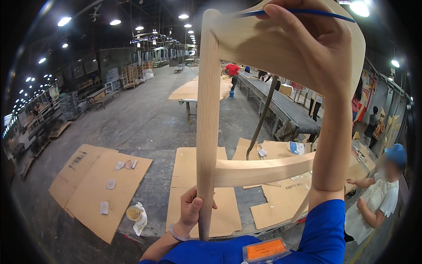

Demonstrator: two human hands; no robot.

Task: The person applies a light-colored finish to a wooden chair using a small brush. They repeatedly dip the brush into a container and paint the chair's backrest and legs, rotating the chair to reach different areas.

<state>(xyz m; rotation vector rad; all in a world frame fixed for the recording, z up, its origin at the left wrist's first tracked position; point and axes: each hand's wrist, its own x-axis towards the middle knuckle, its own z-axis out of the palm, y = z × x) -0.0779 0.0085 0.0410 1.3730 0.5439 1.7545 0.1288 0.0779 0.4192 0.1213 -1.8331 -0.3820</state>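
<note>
Wood frame upright at the centre, held in both reach and view close to the body. Gripped low on its post by the left hand, with fingers curled round at about six o'clock and a pale bangle at the wrist. Raised between one and two o'clock, the right hand, narrowed in a pinch on a slim blue stick, in front of the curved panel. Pointing left toward the corner of post and panel; too blurred at the tip to tell whether touching. Joined to the post just above the left hand, a bowed rail at four o'clock, passing behind the right forearm.

Nearer the body, a blue shirt with an orange badge at five o'clock.

Farther out, cardboard at eight o'clock, dotted with crumpled scraps. Beside its edge, between seven and eight, a cup touching a white cloth. More cardboard at six, behind the post, and again from four to five. Blue-and-white packet at three. Near four, a person in a blue cap and pale apron.

Well beyond, a grey conveyor at two, a brown-topped desk at eleven, and a red-shirted person between twelve and one. Bright lamps overhead at ten.
</note>
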